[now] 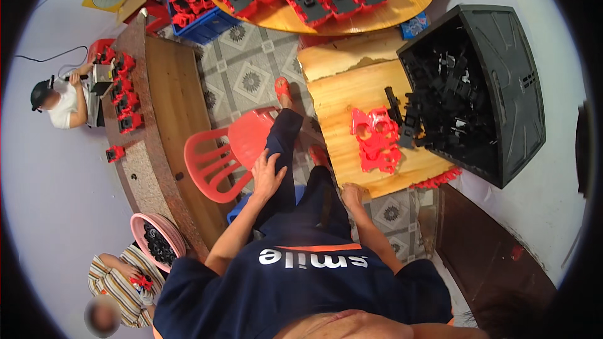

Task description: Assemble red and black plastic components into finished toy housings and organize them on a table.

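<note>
Fingers of the left hand (269,172): released and parted, lying on the thigh of the dark trousers (286,135); no object held. Fingers of the right hand (353,194): curled at the near edge of the wooden surface (330,103); their tips are hard to make out, so whether they grip the edge cannot be told.

Red plastic parts (375,144) lie on that surface, beyond the right hand and apart from it. They appear glossy, with rounded openings and irregular outlines; they overlap, so an exact count cannot be given. Loose black parts (409,124) lie just beside them on the right, some at the mouth of a black bin (518,88).

The bin stands tilted, its opening toward the red parts. Inside is a dense heap of black pieces (449,91); individual shapes merge and the lower layers are hidden. Red pieces (438,179) at the surface's near right edge are partly concealed by it.
</note>
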`<state>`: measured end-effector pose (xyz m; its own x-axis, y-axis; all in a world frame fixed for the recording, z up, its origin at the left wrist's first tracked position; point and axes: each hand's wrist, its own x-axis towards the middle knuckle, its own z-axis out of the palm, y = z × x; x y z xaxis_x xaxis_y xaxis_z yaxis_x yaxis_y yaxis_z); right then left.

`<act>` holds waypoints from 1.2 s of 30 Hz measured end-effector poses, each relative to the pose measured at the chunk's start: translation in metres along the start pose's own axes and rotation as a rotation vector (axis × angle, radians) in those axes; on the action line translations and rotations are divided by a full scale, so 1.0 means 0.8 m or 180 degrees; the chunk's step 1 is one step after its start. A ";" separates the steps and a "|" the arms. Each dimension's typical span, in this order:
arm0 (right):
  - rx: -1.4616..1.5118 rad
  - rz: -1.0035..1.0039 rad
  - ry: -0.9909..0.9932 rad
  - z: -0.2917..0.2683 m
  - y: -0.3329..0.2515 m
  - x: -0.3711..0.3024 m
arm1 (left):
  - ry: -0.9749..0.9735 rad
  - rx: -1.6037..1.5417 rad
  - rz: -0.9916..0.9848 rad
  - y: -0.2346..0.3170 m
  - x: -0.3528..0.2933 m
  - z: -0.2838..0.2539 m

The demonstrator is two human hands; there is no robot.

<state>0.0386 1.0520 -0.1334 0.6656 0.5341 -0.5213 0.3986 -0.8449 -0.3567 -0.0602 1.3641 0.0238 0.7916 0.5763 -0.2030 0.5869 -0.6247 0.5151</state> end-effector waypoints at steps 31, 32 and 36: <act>-0.1076 -0.0217 0.1563 -0.677 -0.503 0.635 | 0.1033 -0.1075 -0.0746 0.015 0.675 -0.308; -0.0951 -0.0315 0.1566 -0.661 -0.497 0.629 | 0.0982 -0.0997 -0.0712 0.016 0.669 -0.304; -0.0907 -0.0375 0.1510 -0.647 -0.501 0.628 | 0.1018 -0.0894 -0.0797 0.020 0.663 -0.305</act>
<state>0.5398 1.6435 0.1492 0.7908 0.6090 -0.0616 0.5981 -0.7902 -0.1338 0.3276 1.7886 0.1275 0.5145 0.8509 -0.1062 0.6491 -0.3056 0.6967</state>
